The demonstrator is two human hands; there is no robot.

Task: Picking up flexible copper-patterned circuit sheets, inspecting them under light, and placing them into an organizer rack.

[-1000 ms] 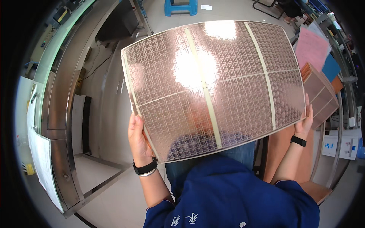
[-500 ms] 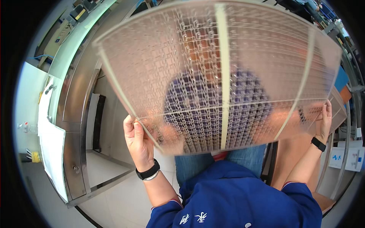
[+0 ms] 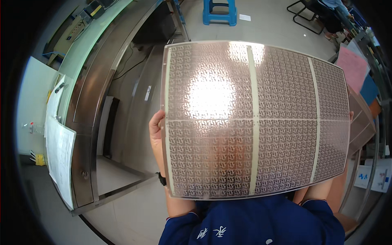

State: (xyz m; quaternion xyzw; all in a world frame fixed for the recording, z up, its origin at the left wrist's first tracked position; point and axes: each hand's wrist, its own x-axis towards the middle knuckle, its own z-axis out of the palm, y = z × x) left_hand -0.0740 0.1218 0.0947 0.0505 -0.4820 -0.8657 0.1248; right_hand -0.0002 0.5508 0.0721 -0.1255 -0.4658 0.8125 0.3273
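The patterned panel (image 3: 283, 155) is held raised, not set down, right of the glass-topped surface (image 3: 83, 55).
Nearer that surface, the panel's edge is gripped by the left hand (image 3: 156, 125), fingers closed; farther from it, the right hand (image 3: 351, 116) is mostly hidden, so its fingers' closure cannot be told. Similar panels (image 3: 361, 126) are stacked farthest right.

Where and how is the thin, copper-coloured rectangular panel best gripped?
Probably the panel is best held by its left and right edges near mid-height, one hand from each side: it is broad and flat, so opposite edges should balance it and spare the patterned face. The left hand grips the left edge; the right hand, mostly hidden, is at the right edge.
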